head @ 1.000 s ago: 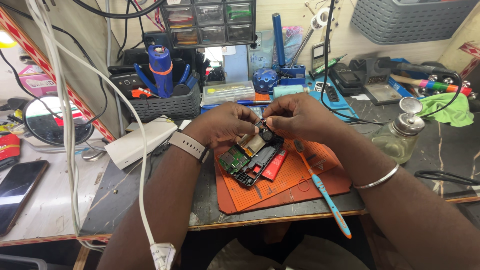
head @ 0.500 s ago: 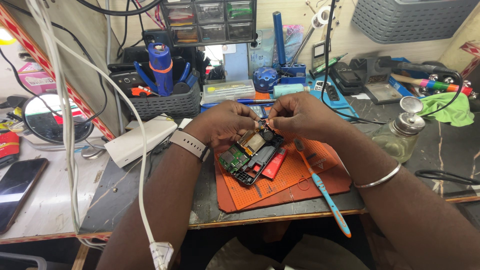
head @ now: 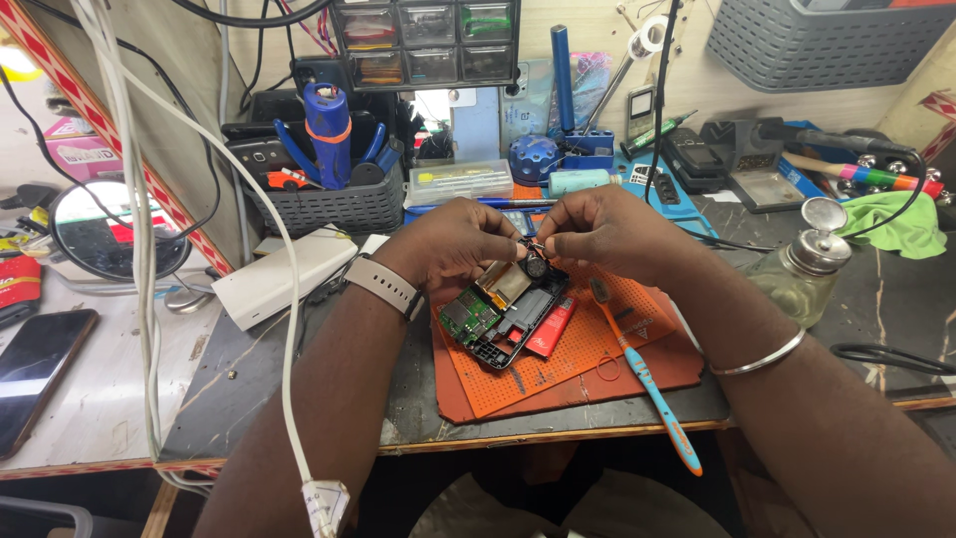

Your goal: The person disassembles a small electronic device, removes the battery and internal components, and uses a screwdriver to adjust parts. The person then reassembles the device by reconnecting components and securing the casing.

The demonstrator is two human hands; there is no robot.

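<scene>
A small dark part is pinched between the fingertips of the left hand and right hand, just above an opened phone laid on an orange mat. The mat is set on a dark, cluttered workbench, backed by a grey tool basket and wall-mounted parts drawers.

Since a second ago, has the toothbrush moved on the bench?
No. The toothbrush lies as before, bristles on the orange mat, handle past the bench edge. Both hands stay above the opened phone.
</scene>
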